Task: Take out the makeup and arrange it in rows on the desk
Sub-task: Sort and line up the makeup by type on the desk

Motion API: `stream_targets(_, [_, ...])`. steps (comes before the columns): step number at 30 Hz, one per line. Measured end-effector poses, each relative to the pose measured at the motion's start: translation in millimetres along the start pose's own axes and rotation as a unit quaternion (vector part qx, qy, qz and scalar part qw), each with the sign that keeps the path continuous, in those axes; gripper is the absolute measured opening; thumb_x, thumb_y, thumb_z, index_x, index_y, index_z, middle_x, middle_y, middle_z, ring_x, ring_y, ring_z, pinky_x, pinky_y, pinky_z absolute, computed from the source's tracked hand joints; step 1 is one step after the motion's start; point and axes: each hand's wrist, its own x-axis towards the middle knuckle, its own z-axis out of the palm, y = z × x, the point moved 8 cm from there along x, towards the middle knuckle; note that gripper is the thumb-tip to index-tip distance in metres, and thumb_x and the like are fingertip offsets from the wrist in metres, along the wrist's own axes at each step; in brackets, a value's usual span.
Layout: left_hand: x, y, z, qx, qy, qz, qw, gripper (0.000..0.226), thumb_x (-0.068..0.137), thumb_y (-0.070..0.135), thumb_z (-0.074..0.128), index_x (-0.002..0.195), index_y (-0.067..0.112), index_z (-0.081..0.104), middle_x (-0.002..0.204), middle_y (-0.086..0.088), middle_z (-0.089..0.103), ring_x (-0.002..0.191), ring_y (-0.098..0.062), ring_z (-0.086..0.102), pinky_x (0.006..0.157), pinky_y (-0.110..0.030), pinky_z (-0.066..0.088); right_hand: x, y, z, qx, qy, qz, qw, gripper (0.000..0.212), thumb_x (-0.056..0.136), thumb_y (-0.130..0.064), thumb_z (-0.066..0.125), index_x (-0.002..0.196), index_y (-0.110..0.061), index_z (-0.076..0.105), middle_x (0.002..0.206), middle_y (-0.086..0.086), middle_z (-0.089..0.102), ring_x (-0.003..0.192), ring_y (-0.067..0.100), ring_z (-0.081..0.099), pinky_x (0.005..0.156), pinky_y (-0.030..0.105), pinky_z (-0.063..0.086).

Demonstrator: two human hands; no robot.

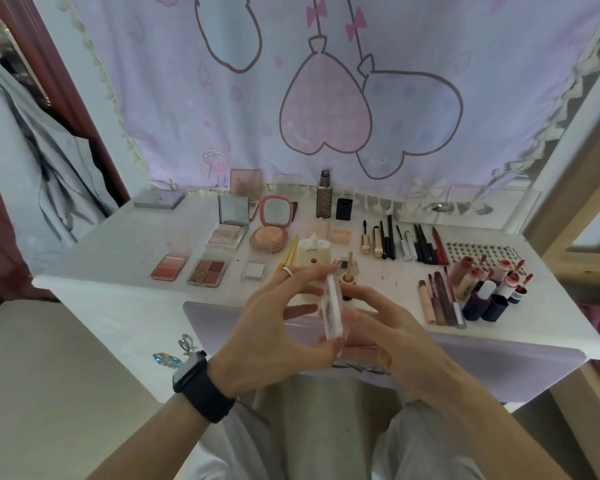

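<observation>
Palettes (207,271) lie at the left of the desk (118,282). Above its front edge, the left hand (274,327) pinches a clear case (333,306) held on edge; the right hand (385,327) grips its other side. Lip tubes (444,299) lie at the right.

Soft, even light; edges bow outward; slight blur throughout.

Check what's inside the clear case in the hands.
Through the clear wall of the case, a dark lash-like strip shows. The case is edge-on, and the left hand and right hand cover its ends, so the rest is hidden.
</observation>
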Motion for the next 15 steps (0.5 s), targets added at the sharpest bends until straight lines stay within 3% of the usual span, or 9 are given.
stream_targets(6, [-7.9, 14.1, -1.3, 0.052, 0.006, 0.057, 0.997, 0.087, 0.060, 0.007, 0.091, 0.134, 0.030, 0.053, 0.124, 0.009, 0.058, 0.117, -0.002, 0.055, 0.082, -0.006, 0.050, -0.7, -3.4, 8.9, 0.034, -0.010, 0.024, 0.999, 0.055, 0.074, -0.021, 0.072, 0.128, -0.024, 0.059, 0.110, 0.018, 0.074, 0.097, 0.044, 0.071, 0.086, 0.047, 0.061])
stream_targets(11, [-11.0, 12.1, -2.6, 0.038, 0.010, 0.059, 0.997, 0.088, 0.060, 0.003, 0.089, 0.133, 0.033, 0.051, 0.127, 0.010, 0.058, 0.119, -0.005, 0.056, 0.082, -0.008, 0.051, -1.6, 2.2, 12.4, 0.072, -0.025, 0.038, 0.996, 0.069, 0.063, -0.026, 0.080, 0.129, -0.020, 0.060, 0.113, 0.021, 0.072, 0.100, 0.046, 0.070, 0.083, 0.044, 0.061])
stream_targets(15, [-14.2, 7.2, -2.0, 0.004, 0.004, 0.052, 0.999, 0.086, 0.063, 0.008, 0.087, 0.134, 0.038, 0.049, 0.127, 0.017, 0.056, 0.122, -0.009, 0.056, 0.082, -0.013, 0.054, -1.5, 6.7, 14.6, 0.087, -0.029, 0.041, 0.995, 0.071, 0.064, -0.026, 0.080, 0.132, -0.019, 0.059, 0.116, 0.023, 0.071, 0.103, 0.047, 0.069, 0.087, 0.047, 0.060])
